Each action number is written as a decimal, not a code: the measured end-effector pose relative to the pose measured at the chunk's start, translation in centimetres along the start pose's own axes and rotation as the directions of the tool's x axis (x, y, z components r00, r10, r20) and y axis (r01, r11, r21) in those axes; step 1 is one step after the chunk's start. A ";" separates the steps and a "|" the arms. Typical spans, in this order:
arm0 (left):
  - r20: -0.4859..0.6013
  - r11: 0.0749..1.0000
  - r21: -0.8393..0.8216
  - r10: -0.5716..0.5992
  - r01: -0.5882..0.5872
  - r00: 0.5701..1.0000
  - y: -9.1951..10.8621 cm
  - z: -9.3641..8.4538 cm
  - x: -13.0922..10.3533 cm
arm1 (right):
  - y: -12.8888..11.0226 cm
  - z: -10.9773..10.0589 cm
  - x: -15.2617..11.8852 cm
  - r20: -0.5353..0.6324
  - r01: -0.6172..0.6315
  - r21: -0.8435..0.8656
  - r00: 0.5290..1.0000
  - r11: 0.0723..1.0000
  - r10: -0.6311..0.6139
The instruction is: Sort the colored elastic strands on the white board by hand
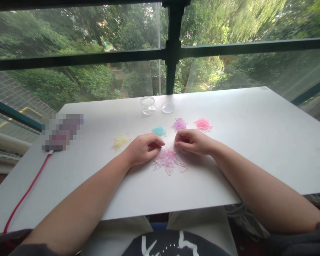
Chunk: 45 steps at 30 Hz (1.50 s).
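A loose mixed heap of small thin loops (166, 159), mostly pink with some pale blue, lies on the white table between my hands. They look like tiny rubber bands. My left hand (142, 149) rests at the heap's left edge, fingers curved, with a gap between thumb and forefinger and nothing visible in it. Just right of the heap, my right hand (193, 141) has thumb and forefinger pinched together; what they hold is too small to make out. Around the hands lie single-colour piles: yellow loops (120, 142), turquoise loops (159, 131), purple loops (179, 123) and pink loops (203, 124).
Toward the back of the white table (256, 142) stand a clear round container (147, 106) and its clear lid (168, 108). A blurred-out object (64, 131) lies at the left with a red cable (29, 188) attached. Windows with dark frames rise behind the table.
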<state>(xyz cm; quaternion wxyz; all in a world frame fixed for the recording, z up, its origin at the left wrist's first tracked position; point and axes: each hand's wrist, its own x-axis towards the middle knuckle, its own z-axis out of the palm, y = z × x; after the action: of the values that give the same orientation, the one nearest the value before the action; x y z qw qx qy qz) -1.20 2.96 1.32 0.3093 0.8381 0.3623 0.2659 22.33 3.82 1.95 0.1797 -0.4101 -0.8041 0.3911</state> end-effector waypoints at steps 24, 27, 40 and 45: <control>0.054 0.987 0.162 -0.030 0.021 0.998 0.3 -0.9 -0.3 | 0.1 -0.1 0.0 -0.002 0.036 -0.041 0.999 0.999 -0.036; -0.018 0.988 0.151 0.009 -0.006 1.000 0.4 -0.6 -0.2 | 0.0 0.1 0.1 -0.018 0.052 -0.030 0.998 0.998 -0.052; -0.103 0.983 0.133 0.137 -0.123 0.985 1.1 0.7 0.3 | -1.3 1.5 0.4 -0.108 0.224 0.022 0.969 0.974 -0.220; -0.106 0.985 0.120 0.133 -0.120 0.985 1.1 0.8 0.3 | -1.2 1.6 0.4 -0.131 0.233 0.021 0.965 0.972 -0.228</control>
<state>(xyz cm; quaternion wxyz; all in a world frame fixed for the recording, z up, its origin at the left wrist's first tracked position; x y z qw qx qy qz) -0.02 2.34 1.61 0.2226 0.8592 0.3397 0.3111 20.54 2.91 1.86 0.2824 -0.3346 -0.8260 0.3550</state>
